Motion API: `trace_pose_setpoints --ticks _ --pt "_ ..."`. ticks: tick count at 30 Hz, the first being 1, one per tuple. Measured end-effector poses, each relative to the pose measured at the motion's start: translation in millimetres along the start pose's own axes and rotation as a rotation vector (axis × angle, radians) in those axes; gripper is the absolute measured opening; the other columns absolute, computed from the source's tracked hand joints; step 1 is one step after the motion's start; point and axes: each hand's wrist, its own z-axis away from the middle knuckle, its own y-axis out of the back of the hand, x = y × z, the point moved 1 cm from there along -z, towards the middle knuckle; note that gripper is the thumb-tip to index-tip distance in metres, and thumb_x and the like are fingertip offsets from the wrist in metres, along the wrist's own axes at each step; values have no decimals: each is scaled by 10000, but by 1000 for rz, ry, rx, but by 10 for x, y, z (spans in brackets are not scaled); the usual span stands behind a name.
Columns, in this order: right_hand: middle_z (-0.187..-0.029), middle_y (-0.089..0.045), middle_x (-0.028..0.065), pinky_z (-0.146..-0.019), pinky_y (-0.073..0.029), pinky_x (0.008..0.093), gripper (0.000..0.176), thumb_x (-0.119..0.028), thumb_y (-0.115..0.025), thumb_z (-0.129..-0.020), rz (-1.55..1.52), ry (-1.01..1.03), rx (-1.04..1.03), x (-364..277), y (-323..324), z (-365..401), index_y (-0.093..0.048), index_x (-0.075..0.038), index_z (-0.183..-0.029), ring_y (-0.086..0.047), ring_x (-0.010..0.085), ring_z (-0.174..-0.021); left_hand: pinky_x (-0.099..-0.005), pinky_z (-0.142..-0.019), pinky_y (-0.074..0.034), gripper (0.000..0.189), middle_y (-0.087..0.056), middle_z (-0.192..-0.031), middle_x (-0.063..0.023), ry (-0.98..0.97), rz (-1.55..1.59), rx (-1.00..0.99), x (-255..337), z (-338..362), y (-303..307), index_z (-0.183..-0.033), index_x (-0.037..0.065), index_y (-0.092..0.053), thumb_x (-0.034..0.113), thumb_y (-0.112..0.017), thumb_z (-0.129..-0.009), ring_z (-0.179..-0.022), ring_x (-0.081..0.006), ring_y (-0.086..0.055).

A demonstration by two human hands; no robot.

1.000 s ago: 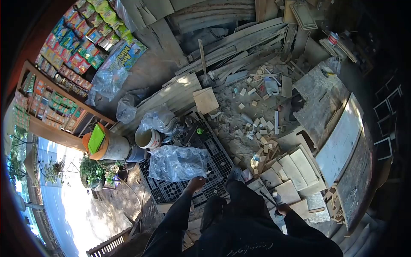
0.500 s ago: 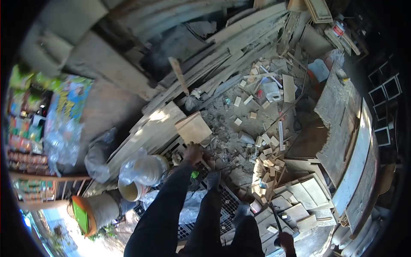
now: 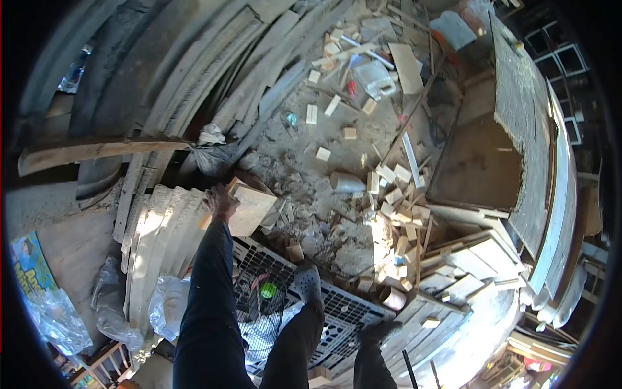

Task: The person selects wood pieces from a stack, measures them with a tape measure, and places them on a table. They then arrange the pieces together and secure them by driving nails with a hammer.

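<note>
My left hand (image 3: 222,202) is closed around the left edge of a flat, light wooden board (image 3: 251,209), which is tilted beside the grey corrugated sheets (image 3: 170,217). A second wooden edge shows under my fingers. My right hand is out of view; two thin dark rods (image 3: 409,369) rise from the bottom edge, right of my legs. Near my left foot, a wire cage (image 3: 262,295) with a bright green ball (image 3: 267,290) stands on the black plastic pallet (image 3: 337,301).
Small wood blocks (image 3: 403,214) lie heaped on the right, with others scattered across the dirt floor. Long planks (image 3: 214,71) lean at the upper left. A broken-edged panel (image 3: 518,110) stands at the right. A clear plastic jug (image 3: 374,79) lies near the top.
The view has swung, and the pallet and floor appear closer. My left hand has shifted from the board's lower edge to its left edge. My right hand, earlier holding a dark rod, has left view.
</note>
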Motion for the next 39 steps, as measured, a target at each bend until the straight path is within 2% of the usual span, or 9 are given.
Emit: trace_pose_setpoints --ticks 6,8,9,10,12,16,21,25,39 --pt "-692 -689 128 -662 -553 389 218 -231 -661 -834 13 303 627 -499 -201 143 -758 -51 -909 -705 250 -710 -537 -844 -548 519 -661 -1100 -231 -341 85 -15 1 1032 -731 -1232 29 -536 172 -754 -784 -1005 -452 -659" --pt "-810 -693 118 -638 -525 427 221 -209 -547 -944 -81 335 513 -712 12 231 -711 -64 -912 -651 260 -692 -529 -818 -553 535 -675 -1056 -219 -390 -2 -132 261 1416 -492 -1243 30 -535 177 -770 -785 -958 -467 -662" --pt "-868 -695 114 -626 -511 446 250 -197 -490 -1000 -133 344 448 -1136 373 296 -687 -70 -913 -624 266 -684 -527 -808 -552 555 -683 -1032 -216 -476 -17 -156 358 1622 -318 -1257 31 -537 181 -776 -779 -937 -472 -663" --pt "-695 -679 126 -670 -548 367 252 -311 -677 -858 -652 -158 179 -1929 1476 720 -740 -69 -824 -704 251 -719 -524 -799 -550 576 -691 -1009 -214 -566 -36 -175 475 1807 -104 -1272 32 -538 185 -783 -773 -915 -476 -663" --pt "-718 -639 112 -602 -457 376 409 -400 -562 -997 -625 132 261 -1828 1462 769 -687 -33 -867 -601 211 -642 -507 -824 -557 574 -704 -1033 -210 -572 61 -256 738 2255 437 -1243 37 -555 223 -812 -764 -955 -455 -679" --pt "-831 -669 145 -663 -510 426 205 -209 -621 -986 -455 626 494 -2088 2237 1092 -701 -33 -916 -666 351 -761 -395 -917 -537 738 -728 -1098 -194 -587 483 -628 1619 3127 1839 -1379 -24 -528 205 -810 -736 -1011 -300 -711" --pt "-926 -712 145 -713 -551 367 194 -175 -668 -999 -997 818 474 -1860 3325 1851 -689 18 -981 -706 220 -833 -369 -986 -488 710 -692 -1219 -121 -584 909 -1120 2904 4719 3025 -1385 -28 -543 131 -764 -728 -1131 -219 -631" --pt "-835 -668 162 -691 -548 439 119 -129 -652 -925 -290 1131 1028 -948 3784 2520 -701 -30 -970 -661 351 -761 -368 -996 -483 676 -676 -1240 -127 -648 839 -1217 3584 6002 3314 -1368 -48 -551 137 -724 -742 -1128 -225 -627" --pt "-771 -683 132 -691 -506 392 378 -409 -626 -1001 -918 241 929 3508 1689 4691 -741 -52 -958 -628 270 -673 -409 -1032 -493 719 -657 -1285 -165 -1017 784 -1431 5607 9665 3287 -1359 -41 -553 266 -703 -727 -1174 -295 -639"
